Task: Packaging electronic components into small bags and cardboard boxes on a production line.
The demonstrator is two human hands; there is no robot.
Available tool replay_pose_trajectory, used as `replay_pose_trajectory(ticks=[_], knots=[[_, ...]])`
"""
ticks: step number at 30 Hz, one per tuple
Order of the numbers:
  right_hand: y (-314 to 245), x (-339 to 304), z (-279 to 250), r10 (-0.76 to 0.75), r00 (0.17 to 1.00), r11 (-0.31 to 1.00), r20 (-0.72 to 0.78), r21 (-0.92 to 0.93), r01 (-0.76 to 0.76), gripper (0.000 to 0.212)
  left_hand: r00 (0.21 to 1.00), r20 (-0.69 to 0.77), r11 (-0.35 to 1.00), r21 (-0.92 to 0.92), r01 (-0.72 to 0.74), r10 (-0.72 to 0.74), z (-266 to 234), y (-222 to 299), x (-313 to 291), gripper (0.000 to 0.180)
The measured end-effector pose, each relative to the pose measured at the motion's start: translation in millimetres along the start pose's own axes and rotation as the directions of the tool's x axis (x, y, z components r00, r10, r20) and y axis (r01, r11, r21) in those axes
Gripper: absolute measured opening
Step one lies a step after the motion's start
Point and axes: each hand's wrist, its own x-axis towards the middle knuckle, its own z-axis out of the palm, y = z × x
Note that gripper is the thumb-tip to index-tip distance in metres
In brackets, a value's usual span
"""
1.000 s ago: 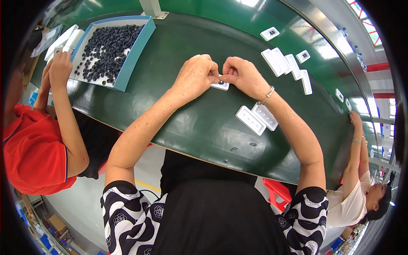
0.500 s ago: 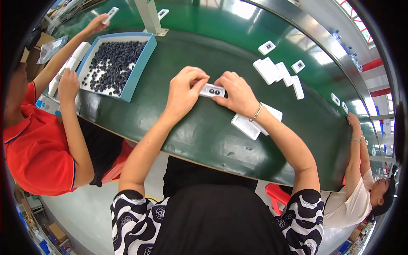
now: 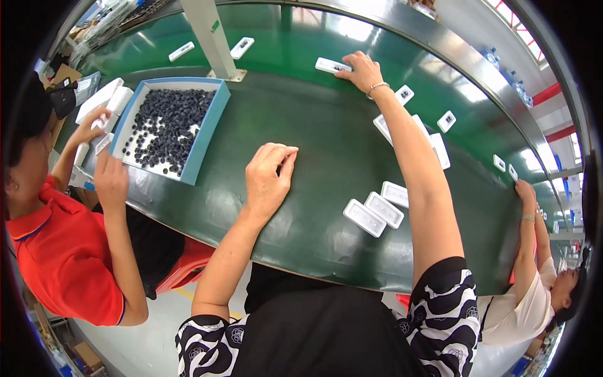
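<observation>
My right hand [image 3: 363, 72] reaches out to the green belt. Its fingers grip the right end of a small white tray [image 3: 326, 65] with dark pieces in it; the fingers partly cover these. Over the dark green table, my left hand [image 3: 269, 174] hovers near the middle, thumb and fingertips pressed together. Whatever it may hold is too small to make out. Three white trays [image 3: 364, 217] lie on the table below my right forearm. Further white trays [image 3: 441, 151] lie beyond that forearm, which hides part of them.
A blue-edged box [image 3: 207, 129] of small black round pieces stands at left, beside a co-worker in red [image 3: 69, 270]. Filled trays [image 3: 446, 121] lie along the belt. A metal post [image 3: 210, 38] rises behind the box. Another co-worker [image 3: 527, 301] reaches in at far right.
My hands have parted. The right one has carried the small tray away to the belt; the left stays near the middle, slightly lower. The left co-worker's raised hand has come down by the white trays.
</observation>
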Motion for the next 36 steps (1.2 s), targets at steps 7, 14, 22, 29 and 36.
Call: replay_pose_trajectory(ticks=[7, 14, 22, 29, 36], knots=[[-1.4, -101.6, -92.0, 0.076, 0.992, 0.882, 0.104, 0.457, -0.116, 0.021, 0.746, 0.413, 0.845, -0.133, -0.518, 0.523, 22.6, 22.8, -17.4, 0.032], [-32.5, -240.0, -183.0, -0.17, 0.818, 0.957, 0.55, 0.292, 0.003, 0.057, 0.635, 0.587, 0.83, -0.121, -0.544, 0.502, 45.9, 33.9, -32.8, 0.045], [-27.7, -230.3, -159.6, -0.124, 0.853, 0.89, 0.507, 0.437, -0.131, 0.053, 0.838, 0.479, 0.919, 0.144, -0.367, 0.26, -33.9, -2.2, -20.4, 0.04], [-58.5, -176.3, -144.8, -0.184, 0.817, 0.83, 0.547, 0.532, -0.169, 0.053, 0.913, 0.364, 0.951, 0.166, -0.261, 0.187, -76.7, -3.6, -6.5, 0.03], [-175.4, -39.8, -86.1, -0.53, 0.848, 0.621, 0.033, 0.696, 0.361, 0.018, 0.989, -0.089, 0.831, 0.536, 0.146, -0.116, -170.4, -51.3, 66.8, 0.008]])
